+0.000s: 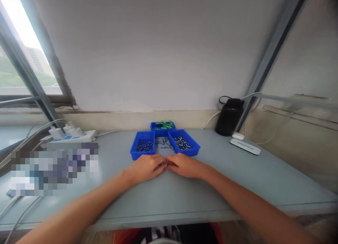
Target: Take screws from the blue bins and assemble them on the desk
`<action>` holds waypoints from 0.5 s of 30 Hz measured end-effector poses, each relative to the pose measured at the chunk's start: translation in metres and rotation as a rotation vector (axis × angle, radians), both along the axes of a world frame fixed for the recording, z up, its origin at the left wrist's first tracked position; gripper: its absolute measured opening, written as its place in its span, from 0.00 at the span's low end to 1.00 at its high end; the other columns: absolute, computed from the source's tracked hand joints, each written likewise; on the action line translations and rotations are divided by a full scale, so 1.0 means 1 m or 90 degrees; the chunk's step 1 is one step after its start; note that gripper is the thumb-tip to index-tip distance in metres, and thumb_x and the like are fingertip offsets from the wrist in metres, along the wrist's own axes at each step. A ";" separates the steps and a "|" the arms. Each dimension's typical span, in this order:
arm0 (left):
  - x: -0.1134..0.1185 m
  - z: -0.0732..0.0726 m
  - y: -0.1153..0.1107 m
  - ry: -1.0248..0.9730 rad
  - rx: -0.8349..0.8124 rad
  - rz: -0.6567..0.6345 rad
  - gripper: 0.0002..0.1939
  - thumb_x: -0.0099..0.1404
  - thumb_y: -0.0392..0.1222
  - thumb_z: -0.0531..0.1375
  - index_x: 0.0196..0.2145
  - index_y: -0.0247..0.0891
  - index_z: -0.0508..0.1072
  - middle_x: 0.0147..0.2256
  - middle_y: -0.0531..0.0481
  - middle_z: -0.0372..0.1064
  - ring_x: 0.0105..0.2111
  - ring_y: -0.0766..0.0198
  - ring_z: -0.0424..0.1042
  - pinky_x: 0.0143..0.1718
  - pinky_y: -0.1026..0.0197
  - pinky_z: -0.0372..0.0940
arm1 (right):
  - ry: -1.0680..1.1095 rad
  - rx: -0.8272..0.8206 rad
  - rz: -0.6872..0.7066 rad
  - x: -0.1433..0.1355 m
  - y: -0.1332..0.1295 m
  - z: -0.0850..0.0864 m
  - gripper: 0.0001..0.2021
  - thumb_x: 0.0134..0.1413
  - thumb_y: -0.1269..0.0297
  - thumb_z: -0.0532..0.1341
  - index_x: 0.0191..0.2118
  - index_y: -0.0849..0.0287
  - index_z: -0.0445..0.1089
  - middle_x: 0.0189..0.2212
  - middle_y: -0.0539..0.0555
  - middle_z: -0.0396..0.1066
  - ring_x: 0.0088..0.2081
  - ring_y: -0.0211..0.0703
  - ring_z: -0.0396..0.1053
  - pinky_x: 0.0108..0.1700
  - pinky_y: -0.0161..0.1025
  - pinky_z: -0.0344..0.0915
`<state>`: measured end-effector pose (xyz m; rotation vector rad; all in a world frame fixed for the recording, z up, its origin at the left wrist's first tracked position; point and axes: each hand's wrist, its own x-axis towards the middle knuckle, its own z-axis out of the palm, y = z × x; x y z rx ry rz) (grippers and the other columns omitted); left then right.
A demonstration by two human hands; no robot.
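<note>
Bare forearms [105,194] reach over the grey table [185,198]; left hand [148,166] and right hand [185,165] meet, fingertips pinched together on a small shiny piece [166,163], perhaps a screw, though too tiny to tell. Just beyond, loose screws [163,142] lie between a left blue bin [136,156] and a right blue bin [192,153]; green pieces [166,125] sit in a rear bin [161,133]

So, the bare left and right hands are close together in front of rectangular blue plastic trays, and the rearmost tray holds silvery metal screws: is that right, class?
Not quite: in the head view, the rearmost rectangular blue plastic tray holds green pieces, not metal screws. The bare left hand and bare right hand are close together in front of the trays.
</note>
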<state>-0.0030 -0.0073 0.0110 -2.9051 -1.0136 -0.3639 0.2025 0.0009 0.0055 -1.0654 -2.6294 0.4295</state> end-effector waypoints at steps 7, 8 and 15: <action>-0.002 0.000 0.002 0.013 -0.018 0.036 0.07 0.65 0.40 0.53 0.36 0.38 0.69 0.33 0.51 0.70 0.31 0.64 0.70 0.32 0.64 0.61 | 0.002 0.011 -0.014 0.002 -0.003 0.007 0.06 0.59 0.66 0.56 0.33 0.58 0.67 0.28 0.51 0.71 0.29 0.39 0.66 0.29 0.34 0.55; -0.002 -0.001 0.003 0.014 -0.028 0.039 0.06 0.64 0.39 0.53 0.36 0.39 0.69 0.33 0.52 0.70 0.31 0.64 0.70 0.32 0.64 0.61 | 0.008 0.014 -0.018 0.002 -0.005 0.009 0.06 0.59 0.66 0.55 0.32 0.58 0.67 0.28 0.50 0.71 0.29 0.39 0.66 0.30 0.34 0.55; 0.001 -0.006 0.003 0.009 -0.057 0.031 0.07 0.62 0.39 0.52 0.36 0.38 0.69 0.34 0.51 0.70 0.32 0.64 0.70 0.32 0.64 0.62 | 0.047 0.030 0.011 0.005 -0.004 0.011 0.07 0.60 0.65 0.55 0.32 0.58 0.67 0.27 0.49 0.70 0.29 0.38 0.65 0.30 0.34 0.55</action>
